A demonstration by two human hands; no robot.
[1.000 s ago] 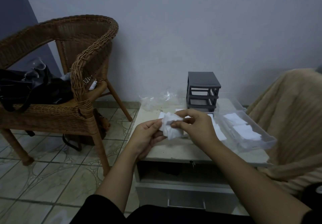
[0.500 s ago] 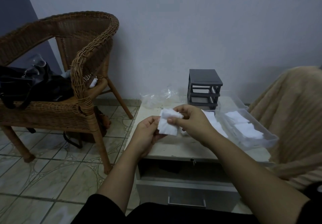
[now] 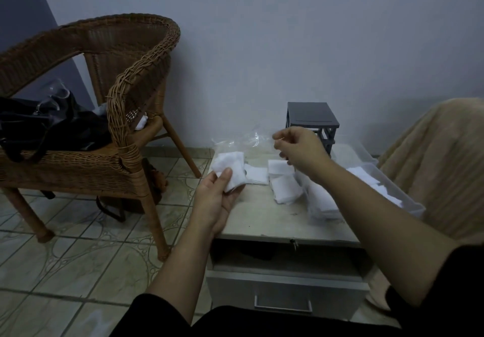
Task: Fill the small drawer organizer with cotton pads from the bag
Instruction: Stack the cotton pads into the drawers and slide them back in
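Note:
My left hand (image 3: 218,195) holds a small stack of white cotton pads (image 3: 231,170) over the table's left edge, thumb on top. My right hand (image 3: 301,149) hovers higher, fingers curled, thumb and forefinger close together beside the clear plastic bag (image 3: 235,141); whether it pinches the plastic is unclear. More pads (image 3: 284,186) lie loose on the table top (image 3: 262,221). The dark grey organizer frame (image 3: 311,119) stands at the back by the wall, partly hidden by my right hand. A clear drawer (image 3: 366,165) with pads inside lies to the right, behind my forearm.
A wicker chair (image 3: 125,95) with a black bag (image 3: 39,127) on its seat stands to the left on the tiled floor. A beige blanket (image 3: 440,169) bulges at the right. The bedside table's own drawer (image 3: 285,287) juts out below.
My right hand has let go of the pads and risen toward the bag and organizer. My left hand keeps the stack and has shifted left. The camera view tipped lower.

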